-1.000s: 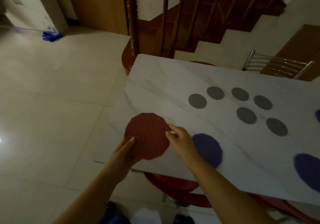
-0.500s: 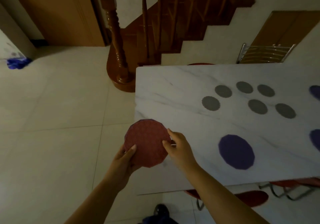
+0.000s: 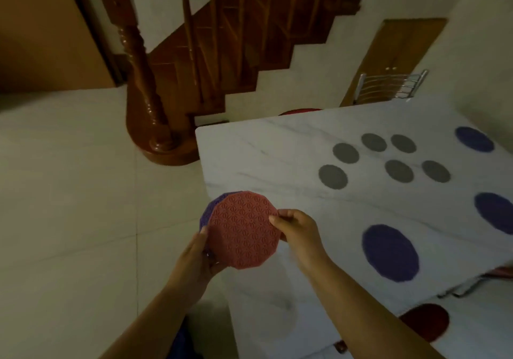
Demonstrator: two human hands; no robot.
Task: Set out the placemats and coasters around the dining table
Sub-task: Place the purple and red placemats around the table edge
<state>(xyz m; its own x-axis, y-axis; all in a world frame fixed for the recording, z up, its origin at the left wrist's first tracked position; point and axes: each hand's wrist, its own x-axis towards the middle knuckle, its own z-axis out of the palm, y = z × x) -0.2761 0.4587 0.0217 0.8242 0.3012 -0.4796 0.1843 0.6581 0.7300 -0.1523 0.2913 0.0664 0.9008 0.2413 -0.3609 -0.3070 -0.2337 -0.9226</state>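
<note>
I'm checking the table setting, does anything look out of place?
The six grey coasters sit bunched mid-table instead of spread around the table. The left hand holds a purple mat behind the red mat.

Two bare forearms, no sleeves, bare hands

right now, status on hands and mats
Left hand and right hand both grip red mat, purple mat stacked behind it. Held over table corner. Three purple mats, six grey coasters down. Corner spot open.
</note>
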